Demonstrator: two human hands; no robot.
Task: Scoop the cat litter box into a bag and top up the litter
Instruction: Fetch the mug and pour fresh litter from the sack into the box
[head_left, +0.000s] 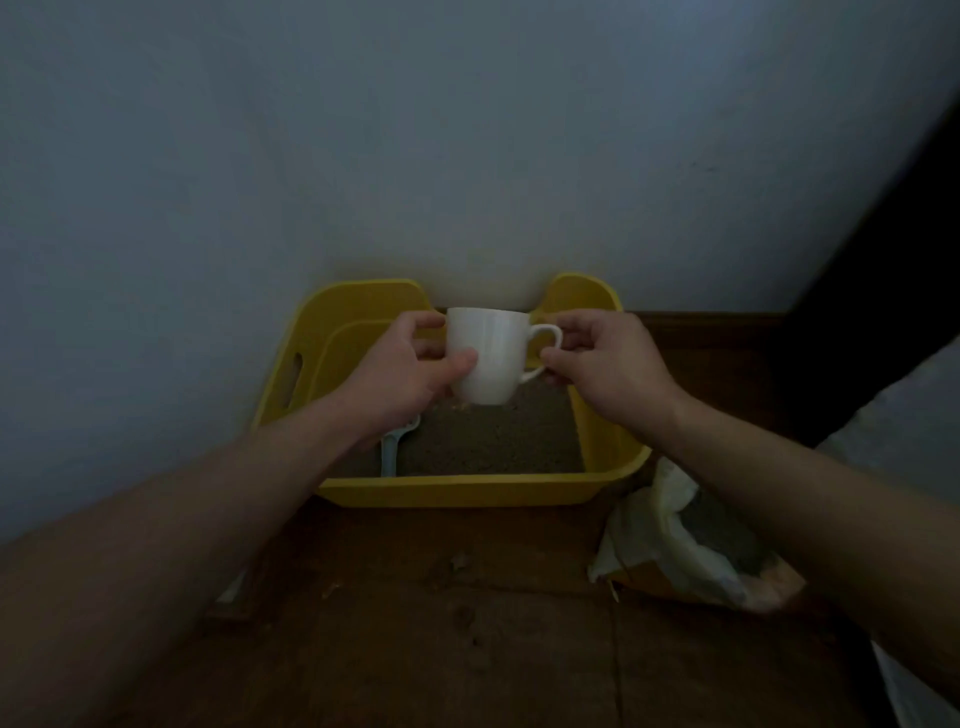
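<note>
Light: dim; we read colours and outlines well enough, fine detail poorly
Litter box: yellow plastic tub on the wooden floor, far side against the pale wall; a slot handle is cut in its left wall, and the far wall dips in the middle
Litter: grey-brown grains covering the bottom of the box, roughly level where we can see it
Scoop: pale blue, lying inside the box on the litter near the front left corner, handle toward us; its far end is partly hidden behind the left forearm
Mug: white, glossy, held in the air above the far half of the box, mouth up and close to upright, handle pointing right; we cannot see into it
Left hand: wrapped around the mug's body, thumb pressed on the near face, fingers curled round the far side
Right hand: pinching the mug's handle, thumb at the lower part of the loop, fingers at the upper part
Bag: crumpled, pale with some print, on the floor just beside the box's front right corner, mouth open with grey material showing inside; the right forearm crosses in front of part of it
Specks: a few paler bits just below the mug's base; we cannot tell whether they lie on the litter or hang in the air
</note>
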